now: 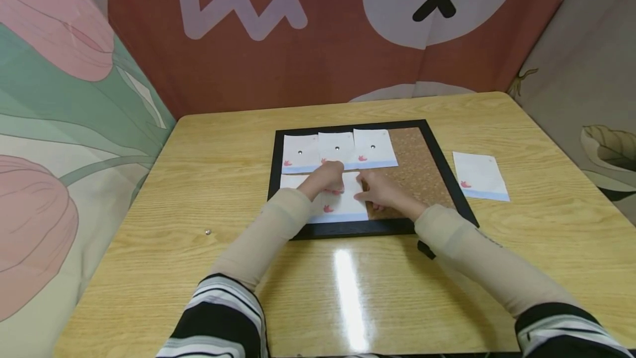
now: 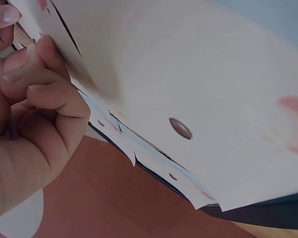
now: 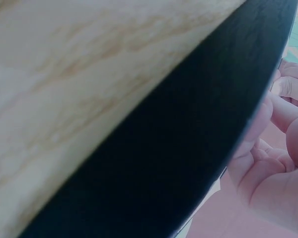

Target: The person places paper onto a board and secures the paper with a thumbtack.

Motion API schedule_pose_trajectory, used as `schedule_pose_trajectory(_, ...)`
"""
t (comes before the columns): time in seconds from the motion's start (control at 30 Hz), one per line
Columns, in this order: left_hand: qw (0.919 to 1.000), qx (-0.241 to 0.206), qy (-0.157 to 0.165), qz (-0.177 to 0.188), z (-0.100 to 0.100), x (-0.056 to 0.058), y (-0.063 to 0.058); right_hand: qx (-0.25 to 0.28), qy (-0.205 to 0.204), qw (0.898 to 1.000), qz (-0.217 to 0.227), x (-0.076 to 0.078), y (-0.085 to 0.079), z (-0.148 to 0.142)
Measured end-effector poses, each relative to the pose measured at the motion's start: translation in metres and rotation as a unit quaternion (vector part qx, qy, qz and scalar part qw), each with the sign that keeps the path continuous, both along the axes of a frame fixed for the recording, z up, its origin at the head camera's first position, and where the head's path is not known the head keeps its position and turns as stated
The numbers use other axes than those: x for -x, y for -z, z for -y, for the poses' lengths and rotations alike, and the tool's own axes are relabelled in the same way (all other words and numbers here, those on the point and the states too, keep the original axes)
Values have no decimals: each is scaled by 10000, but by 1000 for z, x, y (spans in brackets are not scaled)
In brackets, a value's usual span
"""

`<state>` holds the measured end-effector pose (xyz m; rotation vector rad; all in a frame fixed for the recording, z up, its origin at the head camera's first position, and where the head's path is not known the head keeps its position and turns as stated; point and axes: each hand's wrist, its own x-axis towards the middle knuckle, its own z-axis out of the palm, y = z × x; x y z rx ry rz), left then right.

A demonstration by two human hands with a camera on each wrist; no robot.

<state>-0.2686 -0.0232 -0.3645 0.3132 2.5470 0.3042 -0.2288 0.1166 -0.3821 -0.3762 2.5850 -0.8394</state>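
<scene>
A black-framed corkboard [image 1: 419,159] lies on the table. Three white note sheets [image 1: 376,140] are fixed in its top row with round-headed pins. In the lower row, a pinned sheet [image 2: 223,79] lies at the left, beside another note sheet [image 1: 348,213] with a red print and blue lower band. My left hand [image 1: 325,177] has curled fingers and pinches this second sheet near its top; the fingertips are partly hidden in the head view. My right hand [image 1: 382,189] holds the same sheet's right edge with thumb and forefinger, other fingers curled.
Another note sheet [image 1: 481,175] lies on the table right of the board. A single pin [image 1: 207,231] sits on the wood at the left. A small black object [image 1: 426,249] is partly under the right forearm. Patterned cloth [image 1: 323,70] hangs behind the table.
</scene>
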Motion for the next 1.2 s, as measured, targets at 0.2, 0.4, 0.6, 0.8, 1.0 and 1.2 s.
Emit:
schedule_pose_trajectory(0.2, 9993, 88, 268, -254, -1, -2, 0, -10, -13, 10000, -37, 0, 0, 1)
schedule_pose_trajectory(0.4, 9972, 300, 516, -455, -2, -3, 0, -27, -53, 9999, -92, 0, 0, 1)
schedule_pose_trajectory(0.6, 9969, 311, 553, -475, -2, -3, 4, -53, -32, 10000, -48, 0, 0, 2)
schedule_pose_trajectory(0.8, 9966, 355, 639, -377, -3, -2, 3, -75, -26, 10000, -44, 0, -1, 2)
schedule_pose_trajectory(1.0, 9971, 448, 582, -197, -4, -3, 1, -2, -54, 10000, -71, -2, -2, 1)
schedule_pose_trajectory(1.2, 9952, 625, 638, -387, -6, -6, 1, 29, -42, 10000, -78, -1, -1, 1)
